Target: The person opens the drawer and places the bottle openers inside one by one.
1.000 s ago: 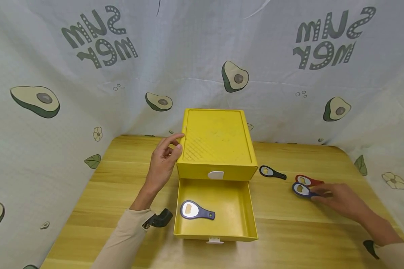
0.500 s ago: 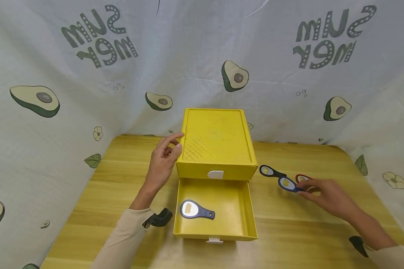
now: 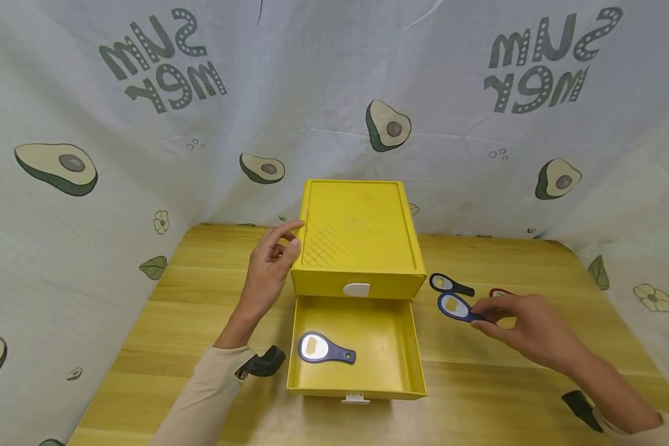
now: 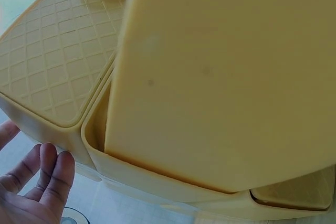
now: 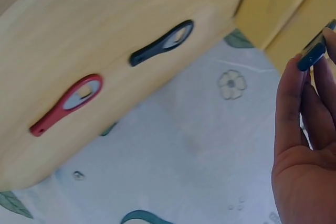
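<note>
My right hand [image 3: 526, 325] pinches a blue bottle opener [image 3: 454, 306] by its handle end, to the right of the yellow drawer box [image 3: 362, 226]. In the right wrist view the opener [image 5: 313, 53] appears edge-on between thumb and fingers. My left hand [image 3: 270, 266] rests its fingertips against the box's left side, fingers loosely bent. The lower drawer [image 3: 384, 347] is pulled out, and another blue bottle opener [image 3: 324, 348] lies inside it at the left. A black bottle opener [image 5: 163, 43] and a red bottle opener [image 5: 68, 103] lie on the table; my right hand partly covers the red one in the head view.
The upper drawer is closed, with a white handle [image 3: 357, 289]. A wooden table [image 3: 479, 384] carries everything. Behind it hangs a white curtain [image 3: 312, 74] printed with avocados.
My right hand has moved left with the blue bottle opener, from beside the red opener to just in front of the black one. My left hand has stayed at the box.
</note>
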The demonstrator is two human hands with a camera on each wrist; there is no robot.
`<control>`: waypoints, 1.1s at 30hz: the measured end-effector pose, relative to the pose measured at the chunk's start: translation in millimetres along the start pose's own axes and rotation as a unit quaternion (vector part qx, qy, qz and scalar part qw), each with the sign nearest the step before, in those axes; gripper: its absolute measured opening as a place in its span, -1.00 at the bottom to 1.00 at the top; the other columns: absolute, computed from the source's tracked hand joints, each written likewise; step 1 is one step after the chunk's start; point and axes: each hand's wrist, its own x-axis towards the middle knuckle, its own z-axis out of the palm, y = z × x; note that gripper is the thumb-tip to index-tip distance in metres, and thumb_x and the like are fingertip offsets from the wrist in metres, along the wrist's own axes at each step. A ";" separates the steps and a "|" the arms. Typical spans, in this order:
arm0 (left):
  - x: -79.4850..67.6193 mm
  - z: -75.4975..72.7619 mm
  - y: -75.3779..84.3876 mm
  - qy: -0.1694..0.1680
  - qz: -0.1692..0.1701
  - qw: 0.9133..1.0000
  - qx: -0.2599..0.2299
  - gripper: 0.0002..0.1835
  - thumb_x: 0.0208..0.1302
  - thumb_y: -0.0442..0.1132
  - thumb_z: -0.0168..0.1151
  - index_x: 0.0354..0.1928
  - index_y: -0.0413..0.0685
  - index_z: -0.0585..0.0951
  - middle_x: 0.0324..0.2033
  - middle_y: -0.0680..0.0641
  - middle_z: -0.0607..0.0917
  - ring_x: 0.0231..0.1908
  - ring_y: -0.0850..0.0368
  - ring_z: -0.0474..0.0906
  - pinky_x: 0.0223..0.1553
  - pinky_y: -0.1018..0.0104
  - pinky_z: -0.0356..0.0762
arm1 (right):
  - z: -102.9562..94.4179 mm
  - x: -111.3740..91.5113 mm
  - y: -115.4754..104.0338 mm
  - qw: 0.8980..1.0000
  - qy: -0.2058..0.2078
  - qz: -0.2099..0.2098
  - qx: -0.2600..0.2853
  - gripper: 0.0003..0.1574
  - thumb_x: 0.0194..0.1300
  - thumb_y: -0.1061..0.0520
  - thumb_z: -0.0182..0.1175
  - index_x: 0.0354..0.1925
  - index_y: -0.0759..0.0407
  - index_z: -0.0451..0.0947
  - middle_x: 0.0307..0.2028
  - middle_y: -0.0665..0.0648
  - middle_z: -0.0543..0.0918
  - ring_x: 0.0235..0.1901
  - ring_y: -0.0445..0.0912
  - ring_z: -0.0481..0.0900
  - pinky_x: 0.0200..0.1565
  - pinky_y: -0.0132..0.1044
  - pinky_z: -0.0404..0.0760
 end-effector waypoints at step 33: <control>0.0 -0.6 -1.6 -0.001 0.004 1.000 -0.008 -0.64 0.52 -0.15 0.08 0.28 0.13 0.56 -0.06 -0.04 0.50 -0.47 0.11 0.31 -0.40 0.35 0.28 | 8.6 26.9 -107.6 0.994 -0.006 -0.098 0.055 -0.71 0.02 0.16 0.55 -0.29 -0.15 0.71 -0.32 -0.29 0.70 -0.37 -0.43 0.56 -0.31 -0.44 0.60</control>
